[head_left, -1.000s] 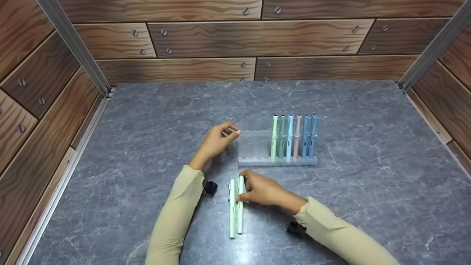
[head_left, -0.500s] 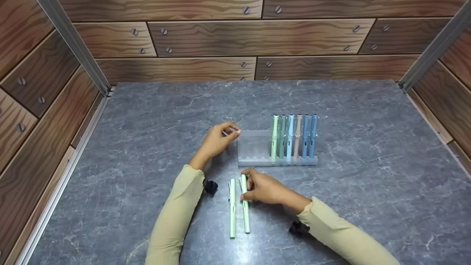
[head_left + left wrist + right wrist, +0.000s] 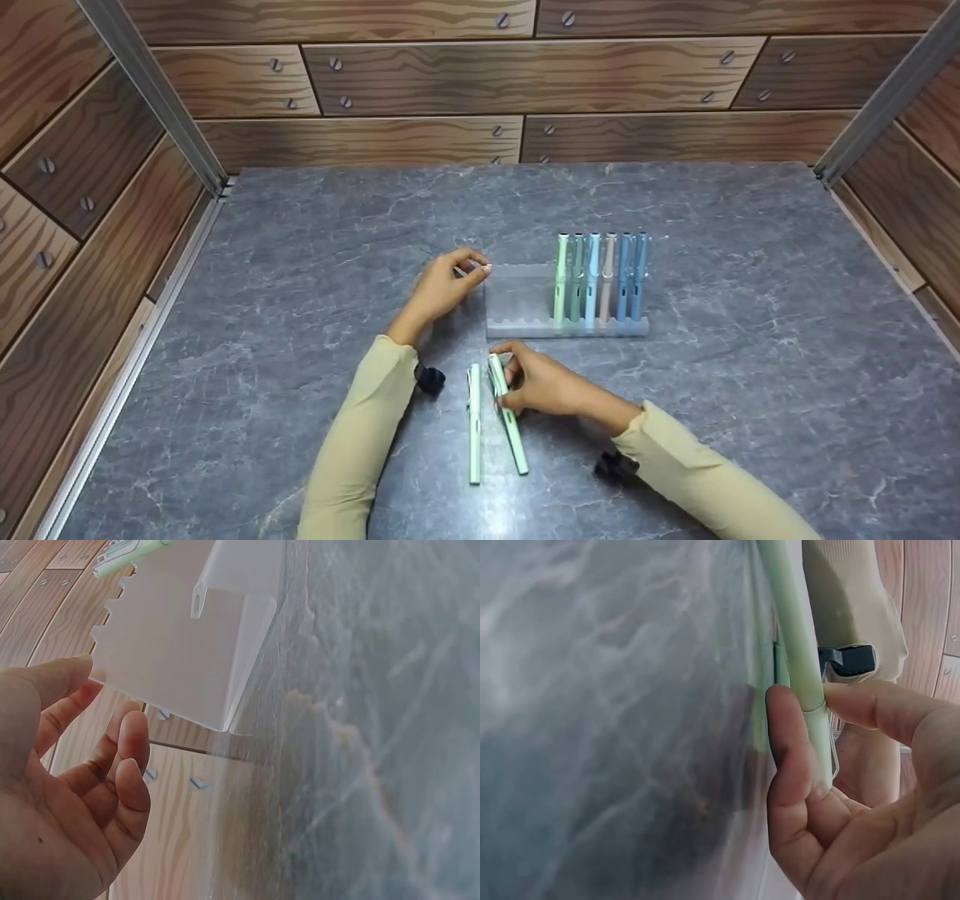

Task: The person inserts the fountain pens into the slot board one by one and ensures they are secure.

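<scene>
My left hand (image 3: 444, 285) pinches the top left corner of a clear plastic pen stand (image 3: 517, 330) between thumb and forefinger; in the left wrist view its other fingers curl loosely beside the stand's frosted panel (image 3: 172, 652). My right hand (image 3: 544, 382) holds a light green pen (image 3: 514, 442) near its clip end, the lower end slanting to the right. In the right wrist view thumb and fingers pinch that pen (image 3: 795, 630) around the cap joint. A second light green pen (image 3: 474, 435) lies on the table just left of it.
Several pens stand side by side in the stand's right part: a light green pen (image 3: 560, 277), a dark green one, a light blue one, a pinkish-brown one and blue ones (image 3: 622, 277). Wood-patterned walls (image 3: 420, 82) enclose the grey marbled table (image 3: 300, 225).
The pen in my right hand has come away from the one beside it, its lower end swinging to the right. My right hand has shifted slightly right; the left hand stays put.
</scene>
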Tool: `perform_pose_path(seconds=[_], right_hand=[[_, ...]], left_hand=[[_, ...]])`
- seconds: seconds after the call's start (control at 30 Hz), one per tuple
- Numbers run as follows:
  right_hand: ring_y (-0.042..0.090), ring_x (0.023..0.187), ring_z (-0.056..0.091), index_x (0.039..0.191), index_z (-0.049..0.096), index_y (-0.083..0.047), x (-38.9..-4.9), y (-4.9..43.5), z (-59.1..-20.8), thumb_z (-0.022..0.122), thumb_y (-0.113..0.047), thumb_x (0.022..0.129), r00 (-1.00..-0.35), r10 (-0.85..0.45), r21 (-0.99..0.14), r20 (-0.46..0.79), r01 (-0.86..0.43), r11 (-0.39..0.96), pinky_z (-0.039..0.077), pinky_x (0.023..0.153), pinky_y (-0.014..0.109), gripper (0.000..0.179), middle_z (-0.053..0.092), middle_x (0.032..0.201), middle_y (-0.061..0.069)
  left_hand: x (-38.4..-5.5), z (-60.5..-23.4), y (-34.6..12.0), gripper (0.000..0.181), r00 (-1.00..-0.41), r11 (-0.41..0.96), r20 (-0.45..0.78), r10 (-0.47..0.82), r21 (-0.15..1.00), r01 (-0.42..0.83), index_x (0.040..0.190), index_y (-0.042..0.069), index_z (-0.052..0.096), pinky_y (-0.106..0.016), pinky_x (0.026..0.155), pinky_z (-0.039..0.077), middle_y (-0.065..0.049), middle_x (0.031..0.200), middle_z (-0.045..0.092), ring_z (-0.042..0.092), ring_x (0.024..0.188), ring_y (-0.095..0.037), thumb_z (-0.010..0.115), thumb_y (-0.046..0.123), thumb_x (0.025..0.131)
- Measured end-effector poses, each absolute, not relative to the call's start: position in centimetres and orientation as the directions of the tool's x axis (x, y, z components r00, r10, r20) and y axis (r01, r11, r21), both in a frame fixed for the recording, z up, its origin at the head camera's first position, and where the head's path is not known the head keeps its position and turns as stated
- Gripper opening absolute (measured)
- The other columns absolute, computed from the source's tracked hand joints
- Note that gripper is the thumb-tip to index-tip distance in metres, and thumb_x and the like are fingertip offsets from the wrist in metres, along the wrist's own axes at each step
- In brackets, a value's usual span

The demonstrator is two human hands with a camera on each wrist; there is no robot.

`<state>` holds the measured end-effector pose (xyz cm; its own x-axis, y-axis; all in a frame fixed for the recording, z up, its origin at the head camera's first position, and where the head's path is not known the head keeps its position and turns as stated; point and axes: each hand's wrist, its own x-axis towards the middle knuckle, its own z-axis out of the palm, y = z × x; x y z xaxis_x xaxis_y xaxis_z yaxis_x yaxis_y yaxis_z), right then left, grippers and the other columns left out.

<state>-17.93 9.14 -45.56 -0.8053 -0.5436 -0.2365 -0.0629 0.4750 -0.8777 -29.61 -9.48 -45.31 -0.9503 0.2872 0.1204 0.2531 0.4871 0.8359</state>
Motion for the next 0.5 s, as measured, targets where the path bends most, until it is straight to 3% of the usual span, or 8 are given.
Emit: perform_pose_path(seconds=[0.27,0.5], right_hand=[[0.008,0.057,0.05,0.141,0.033,0.001,-17.82,9.57,-45.01,0.063,0.006,0.077,-0.796,-0.566,-0.892,-0.213,-0.077,0.445,0.045,0.055,0.021,0.071,0.053,0.096,0.011],[0.01,0.055,0.045,0.142,0.029,-0.002,-17.77,9.95,-44.62,0.055,0.009,0.075,-0.79,-0.586,-0.926,-0.181,-0.064,0.372,0.039,0.05,0.019,0.072,0.044,0.1,0.011]], left_hand=[[-29.71,-45.35,-9.52,0.025,-0.946,0.481,0.126,0.299,0.837,0.263,0.11,0.011,0.069,-0.027,0.06,0.046,-0.007,0.089,0.064,0.06,0.074,-0.017,0.062,0.03,0.095],[-29.71,-45.45,-9.51,0.021,-0.951,0.485,0.111,0.287,0.84,0.244,0.107,0.016,0.069,-0.026,0.06,0.047,-0.007,0.09,0.066,0.062,0.075,-0.018,0.062,0.031,0.095]])
